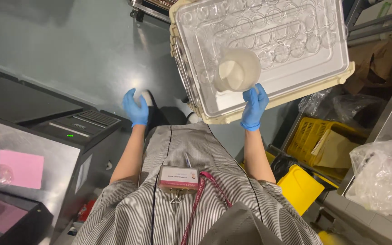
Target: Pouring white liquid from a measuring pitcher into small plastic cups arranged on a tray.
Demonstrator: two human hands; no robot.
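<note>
My right hand (253, 107), in a blue glove, is closed around the handle of a pale plastic measuring jug (237, 70) and holds it tipped over the clear dimpled tray (296, 54), which sits on top of a stack of cream-coloured crates (196, 106). The jug's mouth faces me, and the inside shows a smooth off-white surface — whether that is liquid left in it or only the bare bottom, I cannot say from this angle. My left hand (135, 107), gloved the same, hangs off to the side above the grey floor (69, 45), well apart from the tray; its fingers are loosely curled and it has hold of nothing that I can see. As for how far along I am: the round wells of the tray look clear and glossy, and I can't make out any filling in them, so I judge the pouring is either barely begun or the wells take something too transparent to show. The jug hovers near the front left part of the tray, so the wells further back and to the right seem left to do. A yellow bin (301, 186) stands by my right leg.
</note>
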